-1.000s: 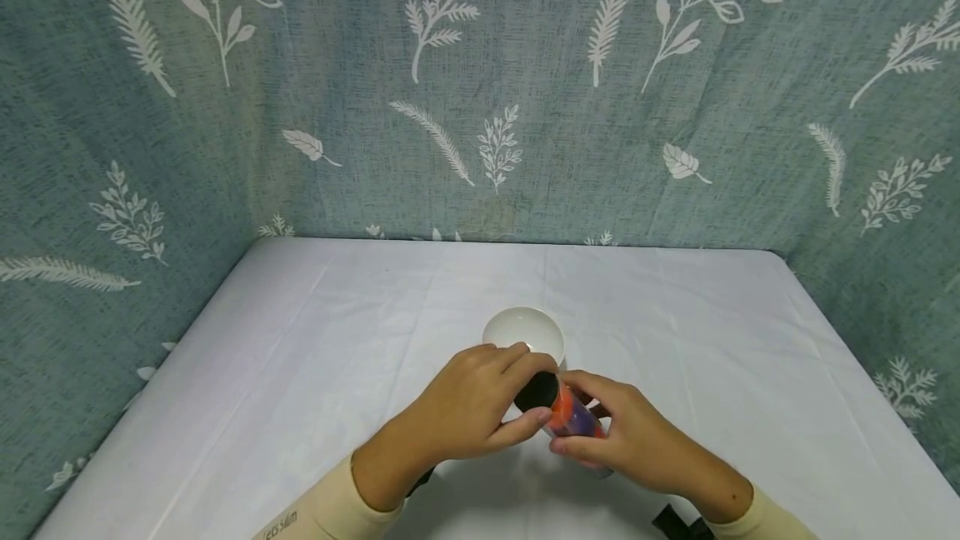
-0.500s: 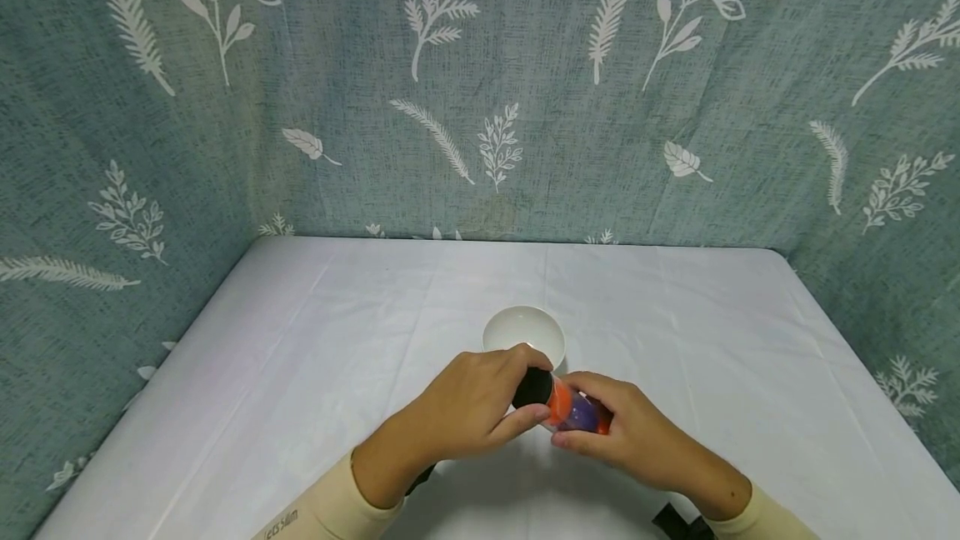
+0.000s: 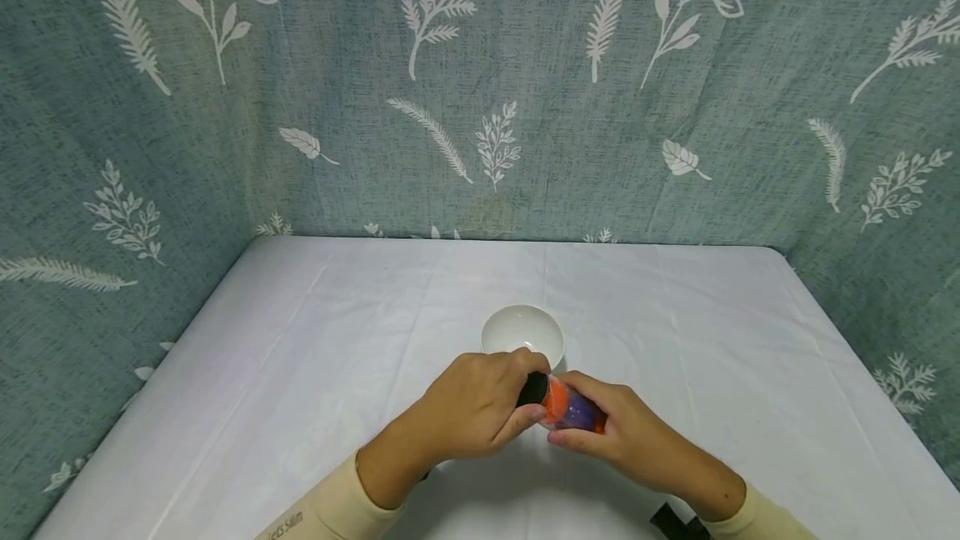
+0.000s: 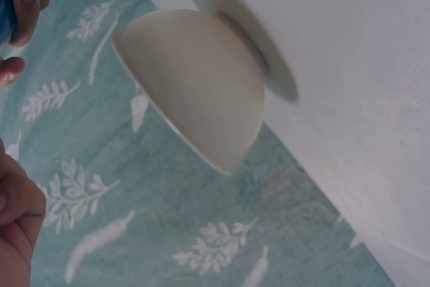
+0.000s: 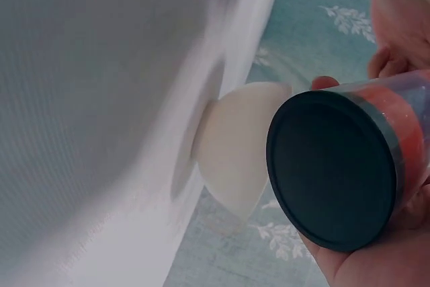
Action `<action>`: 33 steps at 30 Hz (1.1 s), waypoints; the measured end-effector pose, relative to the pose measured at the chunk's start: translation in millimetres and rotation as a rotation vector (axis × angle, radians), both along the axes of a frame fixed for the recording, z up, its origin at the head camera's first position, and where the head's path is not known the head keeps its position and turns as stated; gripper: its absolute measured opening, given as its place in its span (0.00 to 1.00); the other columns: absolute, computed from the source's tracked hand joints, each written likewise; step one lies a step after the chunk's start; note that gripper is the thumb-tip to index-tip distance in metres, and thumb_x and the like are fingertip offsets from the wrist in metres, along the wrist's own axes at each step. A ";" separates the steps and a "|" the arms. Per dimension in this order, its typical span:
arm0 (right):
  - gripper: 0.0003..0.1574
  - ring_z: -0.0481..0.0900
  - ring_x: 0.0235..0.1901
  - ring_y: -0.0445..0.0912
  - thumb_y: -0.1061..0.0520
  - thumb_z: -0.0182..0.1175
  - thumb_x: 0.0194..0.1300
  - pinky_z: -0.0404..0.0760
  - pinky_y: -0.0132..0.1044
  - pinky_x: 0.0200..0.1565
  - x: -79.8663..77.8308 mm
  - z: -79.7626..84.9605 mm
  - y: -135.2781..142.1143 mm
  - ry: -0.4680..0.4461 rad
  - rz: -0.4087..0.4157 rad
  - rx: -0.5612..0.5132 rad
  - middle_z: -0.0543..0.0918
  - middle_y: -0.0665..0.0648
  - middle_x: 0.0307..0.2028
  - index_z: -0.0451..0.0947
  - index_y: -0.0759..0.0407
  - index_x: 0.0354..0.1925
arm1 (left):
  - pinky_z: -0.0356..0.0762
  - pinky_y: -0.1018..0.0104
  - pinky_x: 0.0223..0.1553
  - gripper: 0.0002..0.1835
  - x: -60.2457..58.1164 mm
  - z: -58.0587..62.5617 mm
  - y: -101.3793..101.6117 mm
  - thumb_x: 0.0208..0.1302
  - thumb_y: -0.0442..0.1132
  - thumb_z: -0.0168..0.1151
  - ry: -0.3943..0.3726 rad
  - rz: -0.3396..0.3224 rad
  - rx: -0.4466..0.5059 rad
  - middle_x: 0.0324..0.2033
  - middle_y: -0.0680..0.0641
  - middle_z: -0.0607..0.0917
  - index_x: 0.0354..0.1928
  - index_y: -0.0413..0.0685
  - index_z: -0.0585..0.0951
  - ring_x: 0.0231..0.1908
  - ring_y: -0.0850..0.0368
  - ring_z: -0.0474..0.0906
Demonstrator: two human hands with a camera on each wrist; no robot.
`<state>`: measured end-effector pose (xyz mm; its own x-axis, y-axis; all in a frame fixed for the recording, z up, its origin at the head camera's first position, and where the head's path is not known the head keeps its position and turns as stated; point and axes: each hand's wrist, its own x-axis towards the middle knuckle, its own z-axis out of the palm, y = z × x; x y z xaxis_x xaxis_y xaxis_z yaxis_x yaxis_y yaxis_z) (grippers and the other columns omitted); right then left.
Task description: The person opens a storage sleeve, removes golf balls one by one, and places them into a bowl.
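Small dark lettering (image 3: 287, 526) ran lengthwise, in one short line, along the cream left sleeve (image 3: 335, 503). From where I stood it seemed to read "Lets slim", slanting up toward the cuff (image 3: 366, 490), its first letter the hardest to make out.

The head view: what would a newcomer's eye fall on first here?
Probably the orange-and-purple container at lower centre, gripped by the left hand at its black end and the right hand on its body. Next comes the white bowl, upright on the white cloth just beyond the hands. Behind, the blue-green backdrop with white leaf patterns fills the upper part.
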<state>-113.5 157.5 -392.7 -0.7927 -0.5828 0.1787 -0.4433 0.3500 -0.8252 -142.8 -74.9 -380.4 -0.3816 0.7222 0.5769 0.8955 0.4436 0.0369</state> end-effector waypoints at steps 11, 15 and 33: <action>0.25 0.79 0.36 0.35 0.51 0.67 0.66 0.81 0.31 0.37 1.7 -2.2 -3.5 0.101 -0.080 0.036 0.82 0.44 0.43 0.73 0.47 0.59 | 0.61 0.76 0.20 0.30 5.9 -2.7 5.9 0.79 0.58 0.20 0.027 0.136 0.019 0.25 0.55 0.78 0.53 0.44 0.68 0.20 0.66 0.64; 0.28 0.79 0.38 0.35 0.47 0.66 0.66 0.82 0.31 0.39 2.9 -0.6 -3.9 0.100 -0.122 0.069 0.83 0.44 0.44 0.72 0.49 0.62 | 0.66 0.73 0.19 0.32 8.2 -3.5 8.7 0.79 0.58 0.18 0.015 0.186 0.025 0.27 0.53 0.80 0.53 0.44 0.70 0.21 0.64 0.69; 0.34 0.82 0.45 0.36 0.40 0.66 0.64 0.84 0.32 0.45 5.7 -2.0 -8.7 0.153 -0.246 0.147 0.84 0.45 0.52 0.74 0.49 0.64 | 0.59 0.76 0.16 0.29 15.8 -6.9 16.7 0.80 0.58 0.23 -0.092 0.330 0.065 0.20 0.54 0.75 0.53 0.44 0.69 0.18 0.64 0.66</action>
